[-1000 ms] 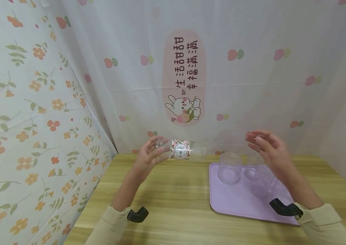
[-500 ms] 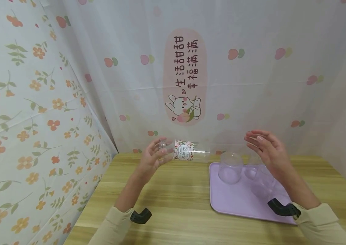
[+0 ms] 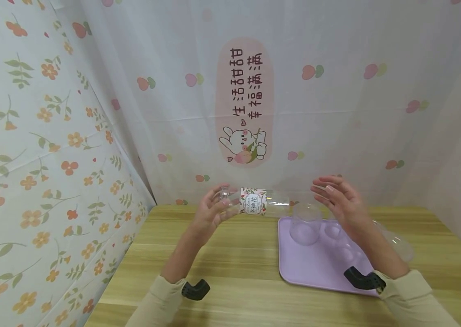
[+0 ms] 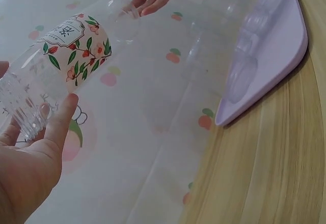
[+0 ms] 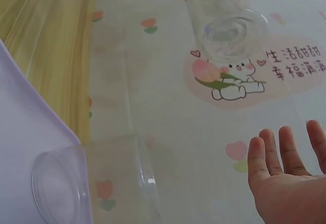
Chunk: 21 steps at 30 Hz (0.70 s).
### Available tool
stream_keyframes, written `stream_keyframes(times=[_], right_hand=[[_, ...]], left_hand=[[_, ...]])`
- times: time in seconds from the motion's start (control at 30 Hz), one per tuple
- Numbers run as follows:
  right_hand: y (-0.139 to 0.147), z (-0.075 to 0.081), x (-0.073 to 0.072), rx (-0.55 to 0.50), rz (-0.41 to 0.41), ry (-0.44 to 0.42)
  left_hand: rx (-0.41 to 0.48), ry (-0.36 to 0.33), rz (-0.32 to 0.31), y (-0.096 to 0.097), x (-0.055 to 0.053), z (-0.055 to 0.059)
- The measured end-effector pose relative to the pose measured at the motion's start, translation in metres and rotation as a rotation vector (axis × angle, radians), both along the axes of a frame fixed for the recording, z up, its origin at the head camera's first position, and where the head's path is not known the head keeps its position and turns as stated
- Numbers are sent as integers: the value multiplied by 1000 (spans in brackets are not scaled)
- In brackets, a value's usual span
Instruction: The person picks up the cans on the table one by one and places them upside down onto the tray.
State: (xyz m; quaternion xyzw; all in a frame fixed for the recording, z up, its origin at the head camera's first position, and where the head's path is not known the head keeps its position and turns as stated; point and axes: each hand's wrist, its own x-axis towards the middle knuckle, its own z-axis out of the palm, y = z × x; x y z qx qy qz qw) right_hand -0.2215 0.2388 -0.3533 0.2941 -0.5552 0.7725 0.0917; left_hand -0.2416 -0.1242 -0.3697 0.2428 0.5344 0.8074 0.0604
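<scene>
bottle (image 3: 255,203) lies sideways in the air above the worktop's (image 3: 230,254) far edge, our left hand (image 3: 211,213) curled round its ribbed neck. we should keep that grip firm and level while our right hand (image 3: 338,200), fingers spread and holding nothing, takes its base above the cup (image 3: 305,223) on the tray (image 3: 308,272).

The right hand (image 5: 285,175) lay open-palmed below the rabbit sticker (image 5: 232,81); a clear bottle (image 5: 226,18) hung above it, a clear cup (image 5: 86,180) stood to its left.
</scene>
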Motion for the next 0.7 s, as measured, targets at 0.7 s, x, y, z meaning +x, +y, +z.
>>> stream_keyframes(times=[0.7], right_hand=[[-12, -3, 0, 15, 39, -5]], left_hand=[[72, -19, -30, 20, 0, 1]])
